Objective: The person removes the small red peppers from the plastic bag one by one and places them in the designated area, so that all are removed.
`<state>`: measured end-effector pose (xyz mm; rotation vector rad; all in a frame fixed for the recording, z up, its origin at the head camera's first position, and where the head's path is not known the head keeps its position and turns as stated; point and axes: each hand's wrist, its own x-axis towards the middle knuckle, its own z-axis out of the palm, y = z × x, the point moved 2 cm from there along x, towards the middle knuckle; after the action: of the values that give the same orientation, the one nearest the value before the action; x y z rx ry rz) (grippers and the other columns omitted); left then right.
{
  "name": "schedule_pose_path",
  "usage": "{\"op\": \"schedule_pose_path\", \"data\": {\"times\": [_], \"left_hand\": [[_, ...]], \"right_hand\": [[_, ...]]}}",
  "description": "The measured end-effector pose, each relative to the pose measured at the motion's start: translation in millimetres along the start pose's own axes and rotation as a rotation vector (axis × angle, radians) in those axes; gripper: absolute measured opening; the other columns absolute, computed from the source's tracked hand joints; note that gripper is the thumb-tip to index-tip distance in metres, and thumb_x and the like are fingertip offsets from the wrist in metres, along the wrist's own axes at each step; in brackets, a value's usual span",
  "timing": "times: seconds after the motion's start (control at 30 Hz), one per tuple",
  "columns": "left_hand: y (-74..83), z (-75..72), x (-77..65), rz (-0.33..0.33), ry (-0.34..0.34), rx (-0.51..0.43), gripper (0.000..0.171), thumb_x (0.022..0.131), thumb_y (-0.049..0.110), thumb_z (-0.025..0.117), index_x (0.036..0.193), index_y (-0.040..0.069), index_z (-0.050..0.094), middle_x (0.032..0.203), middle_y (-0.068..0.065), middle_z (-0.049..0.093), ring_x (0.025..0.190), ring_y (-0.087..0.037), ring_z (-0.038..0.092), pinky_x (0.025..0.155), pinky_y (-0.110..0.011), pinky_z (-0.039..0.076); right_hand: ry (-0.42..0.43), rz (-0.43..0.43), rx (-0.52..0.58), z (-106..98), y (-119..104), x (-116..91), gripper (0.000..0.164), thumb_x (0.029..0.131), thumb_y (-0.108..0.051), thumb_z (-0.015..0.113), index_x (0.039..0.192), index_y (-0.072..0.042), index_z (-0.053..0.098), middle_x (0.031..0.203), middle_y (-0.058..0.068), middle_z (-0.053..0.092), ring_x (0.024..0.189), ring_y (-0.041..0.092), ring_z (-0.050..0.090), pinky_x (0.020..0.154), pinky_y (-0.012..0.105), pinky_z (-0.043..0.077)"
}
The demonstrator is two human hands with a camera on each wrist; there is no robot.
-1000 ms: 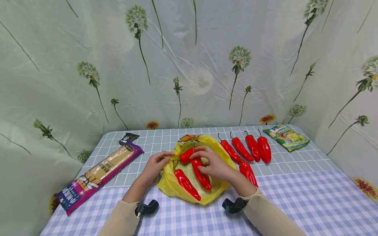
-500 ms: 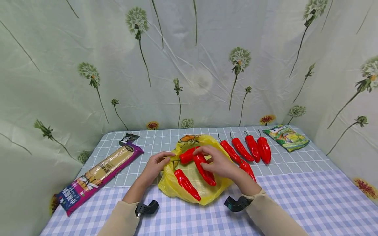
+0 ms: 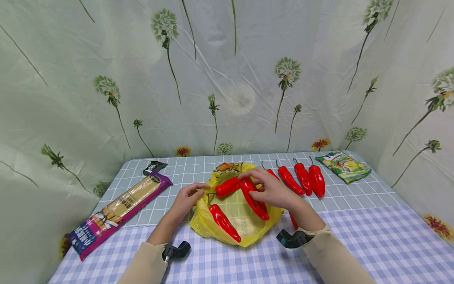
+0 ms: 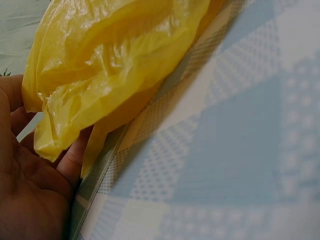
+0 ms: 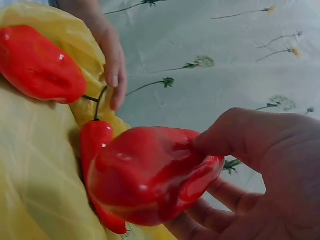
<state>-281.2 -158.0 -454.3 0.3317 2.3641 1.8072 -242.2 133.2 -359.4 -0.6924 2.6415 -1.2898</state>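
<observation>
A yellow plastic bag [image 3: 244, 232] lies spread wide at the middle of the table. My left hand [image 3: 189, 197] holds the bag's left rim; in the left wrist view its fingers [image 4: 75, 155] are partly covered by the yellow plastic. Over the bag's right part, my right hand [image 3: 269, 190] pinches a long red chili pepper [image 3: 254, 200] between thumb and fingers, as the held pepper [image 5: 150, 175] in the right wrist view also shows. Inside the bag lie two more: one near pepper [image 3: 224, 221] and one farther pepper [image 3: 227, 187].
Several red chili peppers [image 3: 317, 181] lie right of the bag, some partly behind my right arm. A green snack packet [image 3: 343, 165] sits at the back right. On the left are a purple-edged noodle packet [image 3: 122, 209] and a small black packet [image 3: 155, 167].
My right hand has lifted the pepper off the others in the bag and moved it to the right. My left hand has stayed at the bag's rim.
</observation>
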Motion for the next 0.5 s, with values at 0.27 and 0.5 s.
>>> {"op": "schedule_pose_path", "data": {"times": [0.27, 0.5], "left_hand": [[-1.5, -0.3, 0.0, 0.0, 0.001, -0.001, 0.031, 0.102, 0.02, 0.054, 0.128, 0.008, 0.065, 0.138, -0.016, 0.06, 0.103, -0.017, 0.058, 0.083, -0.018, 0.053], [-0.6, 0.2, -0.2, -0.006, 0.002, -0.002, 0.031, 0.102, 0.021, 0.054, 0.128, 0.008, 0.066, 0.138, -0.015, 0.06, 0.106, -0.019, 0.058, 0.084, -0.018, 0.053]], "right_hand": [[0.024, -0.015, -0.012, -13, 2, -2, 0.04, 0.09, -0.009, 0.069, 0.127, -0.022, 0.062, 0.135, 0.005, 0.052, 0.118, 0.03, 0.055, 0.089, 0.041, 0.059], [0.062, -0.028, -0.008, -26, 5, -5, 0.032, 0.094, -0.013, 0.067, 0.124, -0.023, 0.063, 0.135, 0.007, 0.054, 0.115, 0.031, 0.055, 0.084, 0.038, 0.06]]}}
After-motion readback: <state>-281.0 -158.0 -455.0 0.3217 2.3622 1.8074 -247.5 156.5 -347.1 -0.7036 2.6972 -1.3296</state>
